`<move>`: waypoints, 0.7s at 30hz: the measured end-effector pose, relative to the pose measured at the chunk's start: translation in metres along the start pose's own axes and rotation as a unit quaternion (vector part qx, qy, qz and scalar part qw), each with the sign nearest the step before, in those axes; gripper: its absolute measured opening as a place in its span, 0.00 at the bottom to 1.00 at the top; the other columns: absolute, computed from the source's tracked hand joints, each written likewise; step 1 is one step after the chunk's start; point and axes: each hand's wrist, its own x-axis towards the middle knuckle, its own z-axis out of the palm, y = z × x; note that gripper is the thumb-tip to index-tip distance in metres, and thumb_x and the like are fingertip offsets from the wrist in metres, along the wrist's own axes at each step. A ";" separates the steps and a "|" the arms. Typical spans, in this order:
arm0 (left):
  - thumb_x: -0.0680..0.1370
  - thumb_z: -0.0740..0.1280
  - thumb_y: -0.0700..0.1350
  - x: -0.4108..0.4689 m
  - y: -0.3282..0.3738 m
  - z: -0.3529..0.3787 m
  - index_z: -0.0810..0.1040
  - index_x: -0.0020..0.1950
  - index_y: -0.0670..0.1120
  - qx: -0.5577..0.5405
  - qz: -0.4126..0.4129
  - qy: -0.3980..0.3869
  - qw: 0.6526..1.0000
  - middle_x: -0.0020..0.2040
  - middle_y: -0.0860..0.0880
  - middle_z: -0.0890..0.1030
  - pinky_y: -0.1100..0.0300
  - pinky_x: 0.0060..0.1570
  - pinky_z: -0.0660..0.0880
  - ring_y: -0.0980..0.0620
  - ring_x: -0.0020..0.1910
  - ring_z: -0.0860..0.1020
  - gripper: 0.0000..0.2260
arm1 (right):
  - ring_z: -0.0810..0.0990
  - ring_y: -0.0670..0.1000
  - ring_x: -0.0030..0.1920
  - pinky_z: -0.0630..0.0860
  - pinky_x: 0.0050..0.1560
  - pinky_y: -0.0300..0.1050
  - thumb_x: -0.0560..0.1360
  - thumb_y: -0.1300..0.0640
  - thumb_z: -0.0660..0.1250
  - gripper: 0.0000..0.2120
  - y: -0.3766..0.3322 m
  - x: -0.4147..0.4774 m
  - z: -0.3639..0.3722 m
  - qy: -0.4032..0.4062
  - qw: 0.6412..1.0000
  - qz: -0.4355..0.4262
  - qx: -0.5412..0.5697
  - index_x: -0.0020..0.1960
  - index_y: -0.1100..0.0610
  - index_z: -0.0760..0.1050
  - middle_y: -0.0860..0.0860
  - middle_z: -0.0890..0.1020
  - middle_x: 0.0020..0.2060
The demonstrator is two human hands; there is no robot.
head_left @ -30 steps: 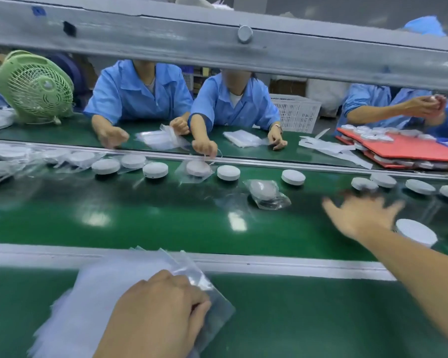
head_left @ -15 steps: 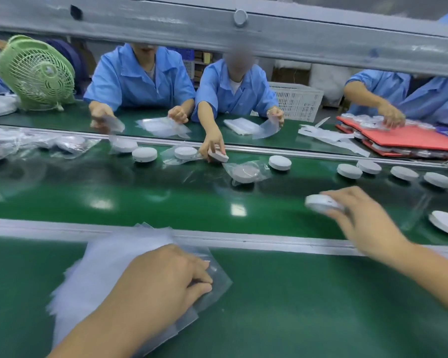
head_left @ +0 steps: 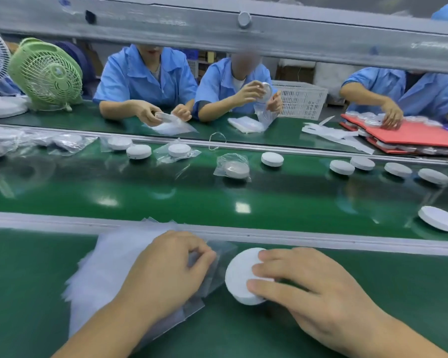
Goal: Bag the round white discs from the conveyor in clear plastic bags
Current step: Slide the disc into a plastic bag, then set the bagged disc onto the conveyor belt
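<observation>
Hands: right hand clasping disc lower centre, left hand pinching bags. Judged light, rigid, smooth; grip by rim.

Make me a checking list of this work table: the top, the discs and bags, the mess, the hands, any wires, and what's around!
Surface: green bench in front, shiny green conveyor behind it.
Job's things: white disc beside the clear bags; bare discs and bagged discs on the conveyor.
Clutter: white strips and red sheets on the far bench.
Hands: left hand pinches the clear bags; right hand grips the white disc.
Cables: nothing seen.
Surroundings: green fan, white basket, workers in blue, grey rail.
</observation>
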 end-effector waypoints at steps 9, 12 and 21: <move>0.68 0.80 0.57 -0.010 0.028 -0.003 0.82 0.60 0.62 -0.331 0.029 -0.233 0.914 0.55 0.58 0.85 0.63 0.57 0.78 0.58 0.56 0.83 0.21 | 0.82 0.44 0.62 0.79 0.58 0.47 0.72 0.47 0.77 0.09 -0.010 0.015 0.009 0.108 0.945 0.225 0.212 0.50 0.50 0.87 0.40 0.87 0.53; 0.72 0.77 0.52 -0.013 0.035 0.011 0.80 0.57 0.65 -0.312 0.046 -0.062 0.947 0.53 0.61 0.85 0.67 0.53 0.77 0.60 0.54 0.82 0.17 | 0.66 0.40 0.77 0.68 0.74 0.47 0.66 0.31 0.75 0.16 -0.009 0.024 0.004 0.015 0.842 0.390 0.372 0.50 0.37 0.86 0.37 0.75 0.70; 0.78 0.64 0.58 0.001 0.013 -0.009 0.74 0.50 0.61 -0.055 0.109 0.140 0.983 0.49 0.64 0.77 0.65 0.49 0.72 0.58 0.51 0.76 0.03 | 0.80 0.40 0.44 0.75 0.46 0.35 0.67 0.39 0.76 0.05 0.036 0.071 0.017 -0.070 0.883 0.392 0.250 0.43 0.30 0.84 0.32 0.84 0.40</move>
